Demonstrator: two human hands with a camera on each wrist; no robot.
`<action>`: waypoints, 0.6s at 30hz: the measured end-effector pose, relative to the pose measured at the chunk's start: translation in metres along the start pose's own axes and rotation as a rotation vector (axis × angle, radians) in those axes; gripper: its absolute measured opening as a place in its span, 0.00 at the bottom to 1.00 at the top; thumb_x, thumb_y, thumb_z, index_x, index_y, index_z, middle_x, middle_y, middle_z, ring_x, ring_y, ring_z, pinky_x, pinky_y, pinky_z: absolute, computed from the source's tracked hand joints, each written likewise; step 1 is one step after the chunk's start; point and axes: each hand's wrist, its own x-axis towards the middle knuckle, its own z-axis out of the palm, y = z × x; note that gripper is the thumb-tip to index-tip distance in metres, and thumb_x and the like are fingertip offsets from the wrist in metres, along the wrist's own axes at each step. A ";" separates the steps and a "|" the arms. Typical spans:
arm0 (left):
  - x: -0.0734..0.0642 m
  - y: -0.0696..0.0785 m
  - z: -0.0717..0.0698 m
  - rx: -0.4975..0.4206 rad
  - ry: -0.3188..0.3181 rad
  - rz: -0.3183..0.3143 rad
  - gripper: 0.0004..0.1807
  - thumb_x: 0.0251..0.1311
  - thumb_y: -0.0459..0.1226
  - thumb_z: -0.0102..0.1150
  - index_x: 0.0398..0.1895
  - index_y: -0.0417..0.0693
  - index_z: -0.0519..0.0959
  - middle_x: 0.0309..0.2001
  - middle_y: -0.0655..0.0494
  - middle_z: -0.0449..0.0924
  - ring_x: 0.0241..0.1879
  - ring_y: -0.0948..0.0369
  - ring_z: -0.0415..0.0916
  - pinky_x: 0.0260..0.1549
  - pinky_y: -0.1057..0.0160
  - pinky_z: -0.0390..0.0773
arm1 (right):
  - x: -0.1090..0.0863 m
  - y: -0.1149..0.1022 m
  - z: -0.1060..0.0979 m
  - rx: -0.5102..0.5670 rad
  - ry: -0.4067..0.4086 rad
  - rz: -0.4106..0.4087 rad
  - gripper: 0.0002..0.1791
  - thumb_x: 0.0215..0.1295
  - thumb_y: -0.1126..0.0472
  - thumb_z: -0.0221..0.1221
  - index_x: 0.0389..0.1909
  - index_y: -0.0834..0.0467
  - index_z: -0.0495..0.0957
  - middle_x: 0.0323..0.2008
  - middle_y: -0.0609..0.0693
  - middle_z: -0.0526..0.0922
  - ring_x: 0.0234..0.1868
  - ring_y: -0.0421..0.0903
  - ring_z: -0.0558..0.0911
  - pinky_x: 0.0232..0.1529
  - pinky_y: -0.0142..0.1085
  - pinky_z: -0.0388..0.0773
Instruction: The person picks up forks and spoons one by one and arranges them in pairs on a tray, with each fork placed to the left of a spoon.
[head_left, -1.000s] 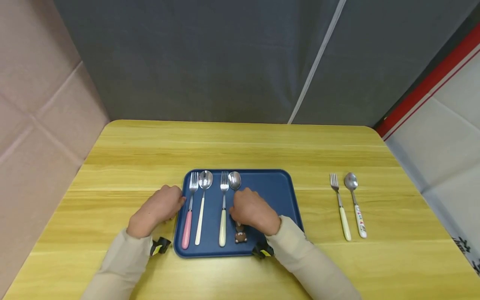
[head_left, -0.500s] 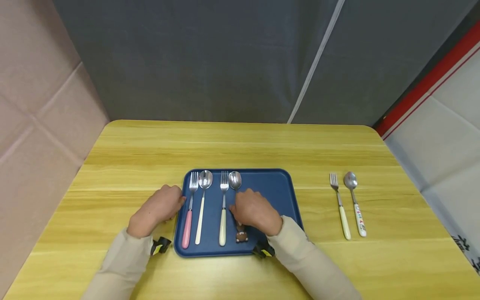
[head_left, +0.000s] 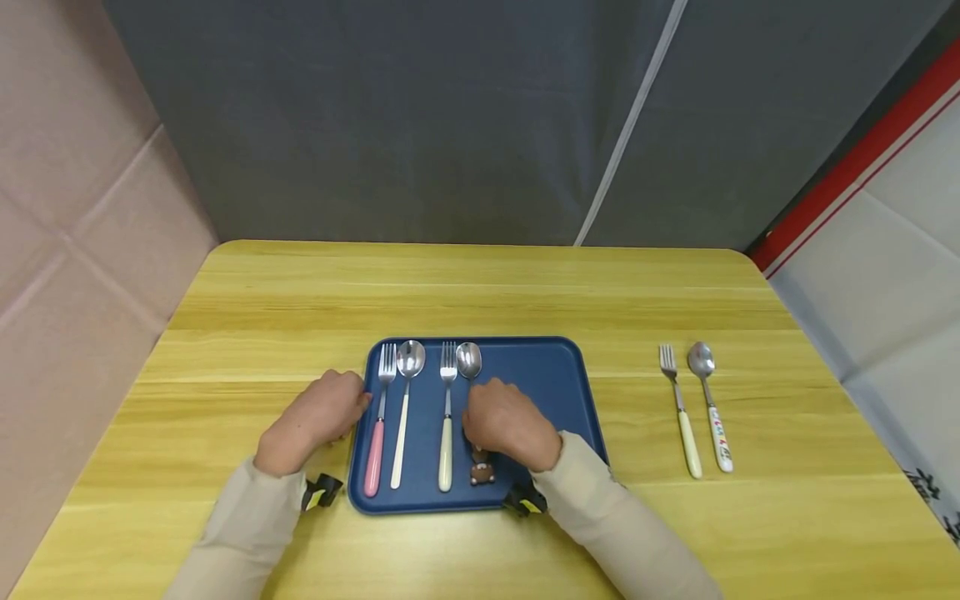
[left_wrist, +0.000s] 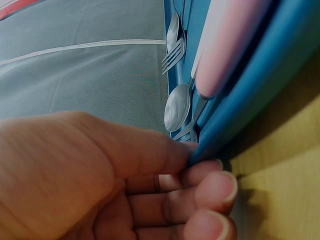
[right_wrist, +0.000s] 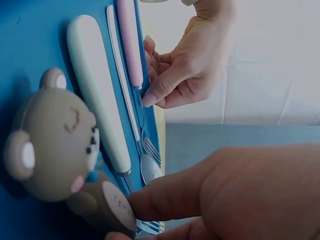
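Observation:
My left hand (head_left: 318,417) pinches the left rim of the blue tray (head_left: 543,375); in the left wrist view its thumb (left_wrist: 160,152) is over the rim with the fingers curled beneath. Over the tray, my right hand (head_left: 510,423) pinches the handle of a spoon with a brown bear-shaped end (head_left: 482,475). That spoon's bowl points away from me, and part of its handle is hidden under the hand. Left of it on the tray lie a cream-handled fork (head_left: 446,458), a white-handled spoon (head_left: 400,442) and a pink-handled fork (head_left: 374,462), roughly parallel.
On the wooden table (head_left: 480,292), right of the tray, lie another cream-handled fork (head_left: 688,446) and a spoon with a patterned handle (head_left: 721,442). A grey curtain (head_left: 375,125) hangs behind the table. Pale padded walls (head_left: 67,208) stand at the left side.
My right hand and the bear-handled spoon have shifted only very slightly. The left hand stays on the rim, and the other cutlery lies as before.

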 end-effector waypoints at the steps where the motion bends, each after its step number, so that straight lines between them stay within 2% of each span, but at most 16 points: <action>1: 0.000 0.000 0.000 0.001 0.000 0.001 0.16 0.69 0.33 0.46 0.21 0.41 0.74 0.12 0.53 0.69 0.10 0.60 0.67 0.13 0.65 0.68 | 0.000 0.000 0.000 0.003 0.001 -0.002 0.22 0.63 0.66 0.52 0.08 0.56 0.73 0.10 0.50 0.72 0.11 0.45 0.71 0.11 0.34 0.64; 10: 0.001 -0.001 0.001 0.019 0.004 0.011 0.16 0.69 0.33 0.46 0.21 0.41 0.74 0.11 0.53 0.69 0.10 0.60 0.67 0.13 0.64 0.68 | -0.001 -0.001 0.000 0.014 0.002 -0.002 0.23 0.65 0.64 0.53 0.08 0.57 0.72 0.08 0.49 0.70 0.09 0.43 0.66 0.10 0.32 0.57; 18: 0.002 -0.002 0.001 0.021 0.001 0.005 0.16 0.69 0.33 0.46 0.21 0.41 0.74 0.11 0.53 0.69 0.10 0.60 0.68 0.12 0.64 0.68 | -0.002 -0.001 -0.001 -0.013 -0.010 -0.008 0.26 0.70 0.55 0.54 0.09 0.56 0.73 0.08 0.47 0.66 0.09 0.43 0.68 0.11 0.33 0.61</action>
